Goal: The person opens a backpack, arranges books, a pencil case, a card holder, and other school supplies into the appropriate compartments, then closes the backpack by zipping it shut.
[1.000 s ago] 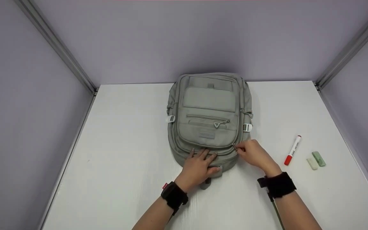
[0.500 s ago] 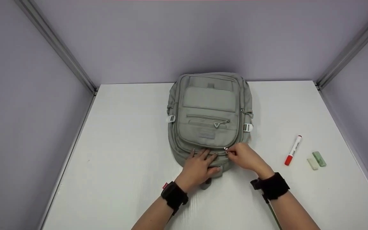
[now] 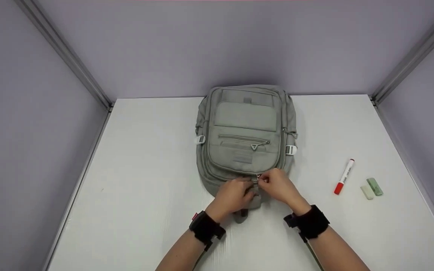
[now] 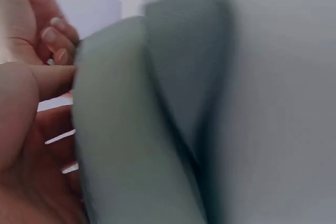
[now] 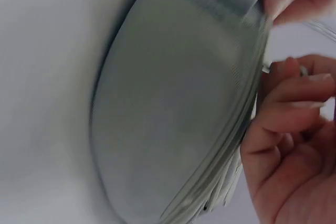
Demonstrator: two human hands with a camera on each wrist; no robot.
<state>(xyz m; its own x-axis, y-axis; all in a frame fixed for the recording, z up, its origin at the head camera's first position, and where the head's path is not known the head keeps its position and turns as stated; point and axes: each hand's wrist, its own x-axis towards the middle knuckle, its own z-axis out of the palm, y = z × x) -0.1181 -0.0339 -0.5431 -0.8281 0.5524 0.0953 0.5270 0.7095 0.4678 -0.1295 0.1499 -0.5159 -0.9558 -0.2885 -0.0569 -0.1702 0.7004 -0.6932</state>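
Note:
A grey-green backpack (image 3: pixel 245 116) lies on the white table, front panel up, its handle end toward the person. My right hand (image 3: pixel 279 184) pinches a small metal zipper pull (image 3: pixel 258 177) on the curved zipper near that end; the right wrist view shows its fingers curled beside the bag's edge. Close by on the left, my left hand (image 3: pixel 232 195) pinches the bag's fabric next to the zipper, its thumb (image 4: pixel 52 81) against the edge in the left wrist view. The two hands are almost touching. How far the zipper stands open is hard to tell.
To the right of the bag lie a white marker with a red cap (image 3: pixel 344 177), a pale eraser-like block (image 3: pixel 367 192) and a green one (image 3: pixel 375 186). Light panels (image 3: pixel 164 49) border the table at the back and sides.
My right hand has slid left along the zipper with the pull, from the bag's right corner to the middle. My left hand, earlier spread flat, now has bent fingers pinching the fabric.

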